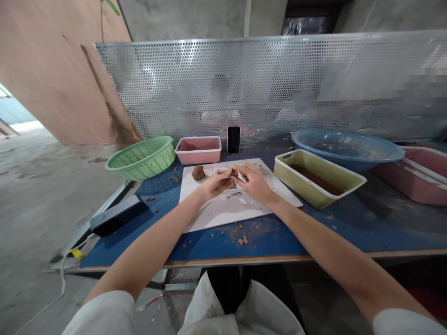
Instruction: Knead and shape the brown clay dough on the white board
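My left hand (218, 184) and my right hand (255, 184) meet above a white board (223, 218) on the blue table. Between their fingertips is a small piece of brown clay (235, 173), partly hidden by the fingers. The left palm is turned up beneath it, with brown smears on the skin. My right thumb and fingers pinch the piece from the other side. A larger rounded lump of brown clay (198, 173) rests on the board left of my hands. Small brown crumbs (234, 194) are scattered on the board beneath them.
Behind the board stand a green basket (141, 160), a pink container (199, 156) and a phone (233, 139). To the right are a yellow-green container (307, 190) with brown liquid, a blue basin (349, 151) and another pink container (415, 186). A black box (118, 216) lies left; pebbles (243, 240) dot the front.
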A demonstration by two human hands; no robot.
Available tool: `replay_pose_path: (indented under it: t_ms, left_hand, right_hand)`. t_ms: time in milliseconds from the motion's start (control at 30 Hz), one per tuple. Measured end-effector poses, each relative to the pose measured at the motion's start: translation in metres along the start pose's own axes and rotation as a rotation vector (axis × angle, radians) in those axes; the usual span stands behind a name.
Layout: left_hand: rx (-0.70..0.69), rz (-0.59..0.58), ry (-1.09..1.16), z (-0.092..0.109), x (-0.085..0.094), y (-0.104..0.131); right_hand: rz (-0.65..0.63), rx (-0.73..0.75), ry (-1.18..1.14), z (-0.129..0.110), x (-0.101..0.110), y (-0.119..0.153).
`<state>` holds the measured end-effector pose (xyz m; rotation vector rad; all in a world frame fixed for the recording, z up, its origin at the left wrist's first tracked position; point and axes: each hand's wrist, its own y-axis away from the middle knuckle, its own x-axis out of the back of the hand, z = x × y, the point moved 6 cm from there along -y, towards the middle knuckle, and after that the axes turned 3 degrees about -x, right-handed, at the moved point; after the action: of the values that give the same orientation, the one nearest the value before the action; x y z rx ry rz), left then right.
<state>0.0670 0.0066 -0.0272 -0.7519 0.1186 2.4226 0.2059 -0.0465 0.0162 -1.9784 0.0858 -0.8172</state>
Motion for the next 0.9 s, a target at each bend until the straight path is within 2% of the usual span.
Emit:
replay_pose_path:
  t_ms: [333, 500, 700, 900]
  left_hand:
    - [0.002, 0.032, -0.034, -0.0014, 0.0063, -0.0042]
    - [-0.007, 0.041, -0.054, 0.0, 0.0066, -0.0033]
    - [0.005, 0.037, 0.01, 0.0024, 0.0033, 0.0002]
    - [-0.009, 0.039, -0.003, 0.004, 0.0008, 0.0019]
  right_hand:
    - [-0.043, 0.002, 0.036, -0.0005, -0.0042, 0.0006]
    - [-0.034, -0.01, 0.01, -0.0001, -0.004, 0.0003]
    - [0.036, -0.03, -0.007, 0.002, -0.0006, 0.0006]
    - [0.015, -0.041, -0.004, -0.0007, 0.0007, -0.0003]
